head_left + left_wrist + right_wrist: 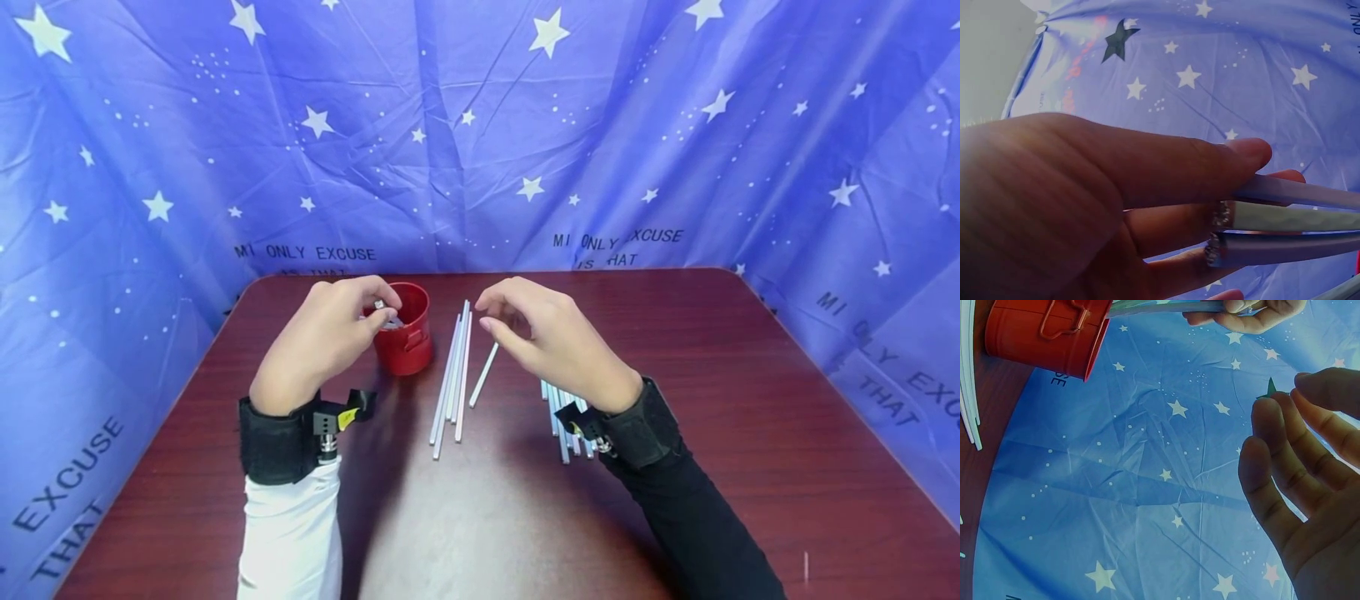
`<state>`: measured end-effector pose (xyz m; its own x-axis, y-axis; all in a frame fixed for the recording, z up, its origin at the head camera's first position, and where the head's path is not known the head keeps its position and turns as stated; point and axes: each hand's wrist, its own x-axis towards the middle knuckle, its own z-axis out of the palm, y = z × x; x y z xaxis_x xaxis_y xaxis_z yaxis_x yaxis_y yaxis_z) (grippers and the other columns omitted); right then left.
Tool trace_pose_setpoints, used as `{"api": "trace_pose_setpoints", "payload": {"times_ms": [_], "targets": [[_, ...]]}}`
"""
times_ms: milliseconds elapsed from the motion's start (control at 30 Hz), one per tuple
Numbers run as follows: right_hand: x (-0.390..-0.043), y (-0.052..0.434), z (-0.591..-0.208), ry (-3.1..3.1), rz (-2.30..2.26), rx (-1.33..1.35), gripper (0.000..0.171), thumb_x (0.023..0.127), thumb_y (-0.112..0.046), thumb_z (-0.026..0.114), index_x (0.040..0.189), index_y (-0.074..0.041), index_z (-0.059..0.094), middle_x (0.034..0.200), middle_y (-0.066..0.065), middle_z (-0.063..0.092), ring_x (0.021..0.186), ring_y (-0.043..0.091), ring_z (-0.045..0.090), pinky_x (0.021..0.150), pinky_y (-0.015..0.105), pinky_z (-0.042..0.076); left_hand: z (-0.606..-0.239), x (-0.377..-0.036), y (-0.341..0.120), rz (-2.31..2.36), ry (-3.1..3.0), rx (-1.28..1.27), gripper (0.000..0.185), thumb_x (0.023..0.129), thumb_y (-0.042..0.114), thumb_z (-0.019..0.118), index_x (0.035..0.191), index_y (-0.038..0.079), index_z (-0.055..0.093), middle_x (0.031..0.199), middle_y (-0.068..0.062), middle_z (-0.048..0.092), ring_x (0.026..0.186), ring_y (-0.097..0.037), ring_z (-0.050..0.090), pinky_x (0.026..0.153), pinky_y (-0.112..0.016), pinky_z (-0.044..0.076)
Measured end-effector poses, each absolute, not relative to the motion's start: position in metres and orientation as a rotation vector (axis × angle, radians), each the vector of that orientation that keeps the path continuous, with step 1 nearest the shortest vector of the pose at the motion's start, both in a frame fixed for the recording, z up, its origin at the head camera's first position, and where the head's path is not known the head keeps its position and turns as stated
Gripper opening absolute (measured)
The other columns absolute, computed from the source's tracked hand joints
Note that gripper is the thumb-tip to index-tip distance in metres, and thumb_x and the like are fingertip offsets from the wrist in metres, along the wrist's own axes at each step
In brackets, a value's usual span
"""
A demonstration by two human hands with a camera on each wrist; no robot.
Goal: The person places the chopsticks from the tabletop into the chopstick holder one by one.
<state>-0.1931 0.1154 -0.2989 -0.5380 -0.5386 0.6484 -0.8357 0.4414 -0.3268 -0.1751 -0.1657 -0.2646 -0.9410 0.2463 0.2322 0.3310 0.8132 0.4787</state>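
My left hand (322, 337) is over a small red bucket (407, 357) with a handle on its side. Between thumb and fingers it pinches several slim pastel sticks (1297, 217), which look purple, green and blue up close. Their far ends reach into the bucket, while their near ends look rough and shiny. My right hand (551, 342) hovers right of the bucket, fingers bent and apart from the thumb, holding nothing. Below its fingertips a single stick (483, 377) lies on the table, partly covered by the hand.
Several pale sticks (450, 375) lie loosely side by side in the middle of the dark red table (750, 375). Another group of sticks (564, 442) lies under my right wrist, partly hidden. A blue star-printed curtain (480, 167) hangs behind and at both sides.
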Motion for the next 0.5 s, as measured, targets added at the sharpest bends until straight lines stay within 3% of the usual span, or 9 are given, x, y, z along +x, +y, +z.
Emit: {"api": "trace_pose_setpoints", "payload": {"times_ms": [300, 500], "targets": [[-0.197, 0.109, -0.306, -2.256, 0.873, 1.200, 0.014, 0.099, -0.005, 0.074, 0.113, -0.006, 0.072, 0.104, 0.002, 0.074, 0.087, 0.010, 0.066, 0.077, 0.032, 0.057, -0.263, -0.172, -0.169, -0.818, -2.929, -0.445, 0.021, 0.101, 0.011, 0.072, 0.121, 0.008, 0.078, 0.115, -0.010, 0.080, 0.099, -0.028, 0.073, 0.087, -0.044, 0.055], [-0.199, 0.107, -0.315, -2.354, 0.810, 1.204, 0.014, 0.100, -0.008, 0.075, 0.114, -0.008, 0.072, 0.102, 0.001, 0.072, 0.089, 0.012, 0.065, 0.079, 0.030, 0.057, -0.262, -0.169, -0.175, -0.815, -2.920, -0.453, 0.029, 0.098, -0.003, 0.060, 0.122, 0.004, 0.076, 0.116, -0.014, 0.080, 0.104, -0.031, 0.074, 0.087, -0.043, 0.055]]}}
